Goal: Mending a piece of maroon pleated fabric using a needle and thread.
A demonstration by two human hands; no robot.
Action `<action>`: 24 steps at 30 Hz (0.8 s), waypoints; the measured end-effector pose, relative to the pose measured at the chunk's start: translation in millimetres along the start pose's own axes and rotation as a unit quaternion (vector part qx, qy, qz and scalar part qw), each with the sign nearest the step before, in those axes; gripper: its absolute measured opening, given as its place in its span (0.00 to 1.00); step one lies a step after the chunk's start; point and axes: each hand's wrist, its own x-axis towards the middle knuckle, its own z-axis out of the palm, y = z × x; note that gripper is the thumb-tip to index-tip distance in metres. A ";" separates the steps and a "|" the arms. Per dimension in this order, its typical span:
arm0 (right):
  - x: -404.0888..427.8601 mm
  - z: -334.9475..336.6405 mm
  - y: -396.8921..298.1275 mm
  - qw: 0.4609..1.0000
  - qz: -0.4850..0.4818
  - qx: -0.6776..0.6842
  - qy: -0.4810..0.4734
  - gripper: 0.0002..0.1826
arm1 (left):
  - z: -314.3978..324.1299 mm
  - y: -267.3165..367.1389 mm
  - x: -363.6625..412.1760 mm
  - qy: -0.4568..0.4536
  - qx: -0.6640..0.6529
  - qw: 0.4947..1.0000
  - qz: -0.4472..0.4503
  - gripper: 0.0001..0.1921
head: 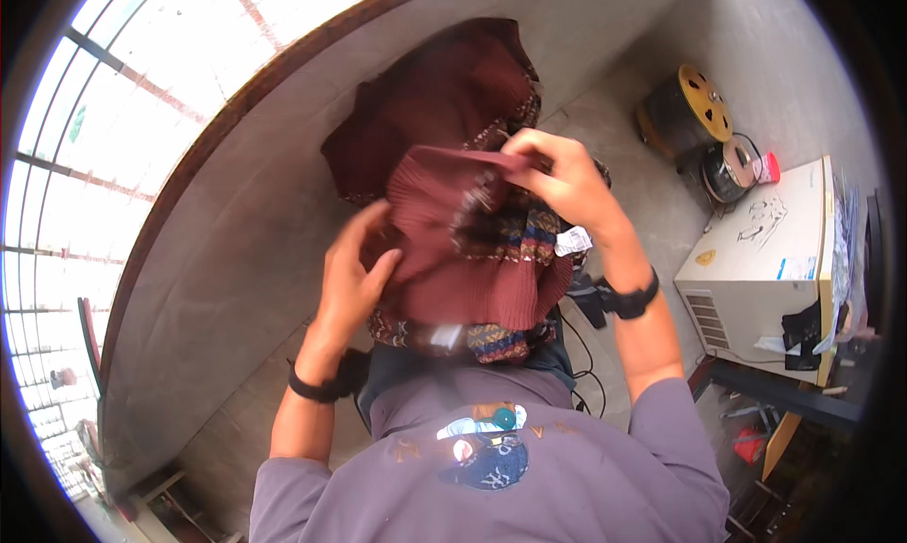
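A maroon ribbed knit garment (pixel 482 281) with patterned bands lies bunched over my lap and extends forward. My right hand (pixel 560 178) pinches a raised fold of the knit between thumb and fingers. Close to the garment's left side is my left hand (pixel 361 259), slightly blurred, its thumb and fingers apart; no cloth is plainly gripped in it. A white label (pixel 574 241) hangs from the knit below my right hand. Both wrists wear dark bands. More maroon cloth (pixel 439 110) spreads beyond my hands, against the grey wall.
A barred window (pixel 142 96) is at the upper left. To the right stand a white chest freezer (pixel 744 245), a rice cooker (pixel 728 171) and a dark drum with a yellow end (pixel 705 103). Black cables (pixel 592 373) run along the floor beside my lap.
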 end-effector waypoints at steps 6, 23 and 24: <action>-99.6 -58.8 44.8 0.989 0.142 0.029 -0.019 0.05 | 10.2 29.6 -32.5 -0.301 -0.148 0.938 0.092 0.10; 49.6 -96.2 177.0 0.913 0.329 -0.091 0.225 0.14 | 31.8 -204.2 52.8 -0.080 -0.300 0.818 -0.484 0.23; 61.5 -83.4 185.8 0.908 0.350 -0.114 0.199 0.14 | 31.3 -210.9 47.5 -0.080 -0.314 0.810 -0.490 0.22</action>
